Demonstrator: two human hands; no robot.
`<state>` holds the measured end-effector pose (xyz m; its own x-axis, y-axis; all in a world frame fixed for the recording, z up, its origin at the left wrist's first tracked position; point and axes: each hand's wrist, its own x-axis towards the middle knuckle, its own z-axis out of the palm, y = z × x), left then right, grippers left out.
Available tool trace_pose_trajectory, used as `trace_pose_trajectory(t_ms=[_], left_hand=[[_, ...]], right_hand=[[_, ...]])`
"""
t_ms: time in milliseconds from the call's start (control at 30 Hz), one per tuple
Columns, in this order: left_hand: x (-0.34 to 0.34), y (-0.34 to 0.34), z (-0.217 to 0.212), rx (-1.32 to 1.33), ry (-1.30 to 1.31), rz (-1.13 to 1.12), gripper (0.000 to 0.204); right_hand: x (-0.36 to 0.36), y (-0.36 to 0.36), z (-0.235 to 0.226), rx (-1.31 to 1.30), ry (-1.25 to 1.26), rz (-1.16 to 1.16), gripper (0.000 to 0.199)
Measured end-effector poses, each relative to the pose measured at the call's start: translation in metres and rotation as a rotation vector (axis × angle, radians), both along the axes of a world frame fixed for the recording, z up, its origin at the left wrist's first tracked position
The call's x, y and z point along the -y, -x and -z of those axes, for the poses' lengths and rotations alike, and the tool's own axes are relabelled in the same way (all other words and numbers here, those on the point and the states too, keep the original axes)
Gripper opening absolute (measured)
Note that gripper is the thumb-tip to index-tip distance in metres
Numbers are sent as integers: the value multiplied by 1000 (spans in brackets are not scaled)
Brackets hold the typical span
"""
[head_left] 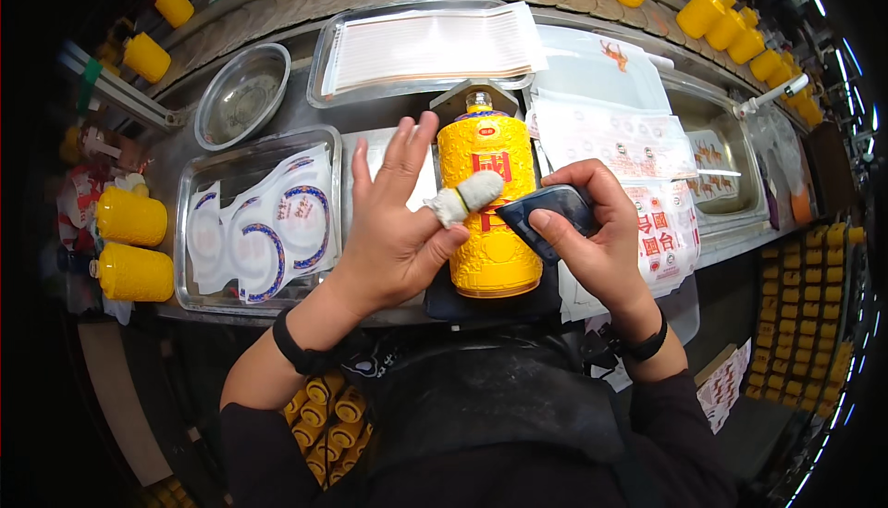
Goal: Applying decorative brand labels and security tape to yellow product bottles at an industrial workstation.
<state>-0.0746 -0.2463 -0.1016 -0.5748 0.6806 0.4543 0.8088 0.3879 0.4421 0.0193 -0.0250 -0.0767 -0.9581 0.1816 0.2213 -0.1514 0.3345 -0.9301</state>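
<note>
A yellow embossed bottle (pixel 488 230) with a red label lies on its side on a dark stand in front of me, its neck pointing away. My left hand (pixel 393 221) is spread flat beside it, and its cloth-wrapped thumb (pixel 467 197) presses on the bottle's label. My right hand (pixel 592 230) grips a dark flat scraper (pixel 548 212) whose edge rests against the bottle's right side.
A clear tray (pixel 194 267) of round blue-rimmed labels sits at left, a tray (pixel 416 18) of striped sheets behind, an empty bowl (pixel 242 93), and red-and-white label sheets (pixel 638 147) at right. Yellow bottles (pixel 129 216) stand at left, along the far conveyor and in crates below.
</note>
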Motion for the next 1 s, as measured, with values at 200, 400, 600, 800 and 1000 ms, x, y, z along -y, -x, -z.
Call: trace_pose_trajectory(t_ms=[200, 400, 600, 800, 1000], left_hand=[[-1, 3, -4, -113, 121, 38, 39], [5, 4, -3, -72, 81, 4, 36], [-14, 29, -1, -113, -3, -45, 33], [-29, 38, 2, -4, -106, -79, 36], [-15, 24, 8, 212, -275, -154, 35]], right_hand=[[-2, -1, -1, 16, -38, 9, 27], [-1, -1, -1, 7, -15, -3, 26], [-1, -2, -5, 35, -35, 1, 26], [-1, 20, -21, -18, -87, -52, 28], [-4, 82, -30, -182, -366, 146, 22]])
